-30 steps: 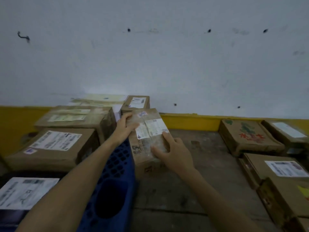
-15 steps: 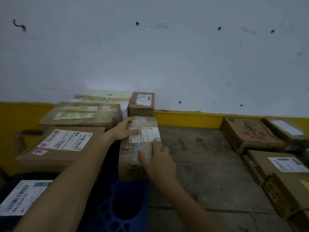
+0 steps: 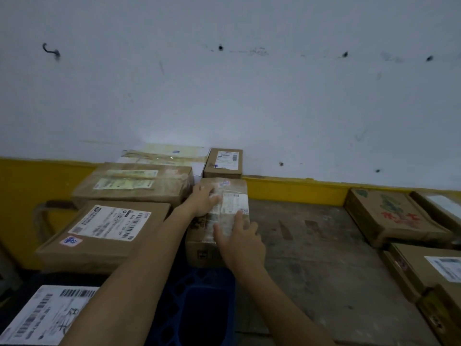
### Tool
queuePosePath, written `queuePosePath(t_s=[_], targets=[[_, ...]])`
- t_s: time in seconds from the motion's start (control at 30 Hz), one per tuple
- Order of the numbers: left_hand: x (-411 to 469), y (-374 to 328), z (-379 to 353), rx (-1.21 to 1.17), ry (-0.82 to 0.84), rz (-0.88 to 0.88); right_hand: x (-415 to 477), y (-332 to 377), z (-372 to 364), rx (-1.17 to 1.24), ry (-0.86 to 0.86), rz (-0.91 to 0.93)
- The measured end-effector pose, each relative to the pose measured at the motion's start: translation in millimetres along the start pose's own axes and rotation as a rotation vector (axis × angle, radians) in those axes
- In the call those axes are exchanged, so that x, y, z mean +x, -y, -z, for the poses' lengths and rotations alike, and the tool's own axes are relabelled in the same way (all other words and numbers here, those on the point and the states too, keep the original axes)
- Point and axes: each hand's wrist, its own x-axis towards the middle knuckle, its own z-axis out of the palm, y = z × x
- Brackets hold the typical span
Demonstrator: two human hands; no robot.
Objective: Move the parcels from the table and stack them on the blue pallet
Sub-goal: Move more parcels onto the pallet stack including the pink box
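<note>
A small brown parcel (image 3: 230, 187) wrapped in clear tape, with white labels on top, sits at the right edge of the blue pallet (image 3: 199, 308). My left hand (image 3: 203, 199) rests on its far left top, and my right hand (image 3: 239, 242) lies flat on its near top with fingers straight. On the pallet to the left are a large labelled box (image 3: 107, 228), a taped box (image 3: 134, 183) behind it, and a small box (image 3: 224, 162) by the wall.
A parcel with a big white label (image 3: 45, 315) lies at the bottom left. To the right, a worn wooden surface (image 3: 311, 258) carries several more brown parcels (image 3: 394, 216) along its right side. The white wall with a yellow base (image 3: 294, 189) closes the back.
The parcel has gone from tilted in both hands to lying flat on the pallet beside the other boxes. Both hands have loosened and now lie on its top.
</note>
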Motion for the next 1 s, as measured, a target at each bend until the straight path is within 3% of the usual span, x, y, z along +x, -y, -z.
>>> queuePosePath(t_s=[0.67, 0.83, 1.0], targets=[[13, -1, 6, -0.019, 0.004, 0.015, 25, 2, 1, 0.049, 0.043, 0.009], [7, -6, 2, -0.003, -0.096, -0.016, 28, -10, 7, 0.140, 0.115, 0.042], [-2, -21, 1, 0.205, -0.234, -0.006, 34, -40, 28, 0.317, 0.199, 0.168]])
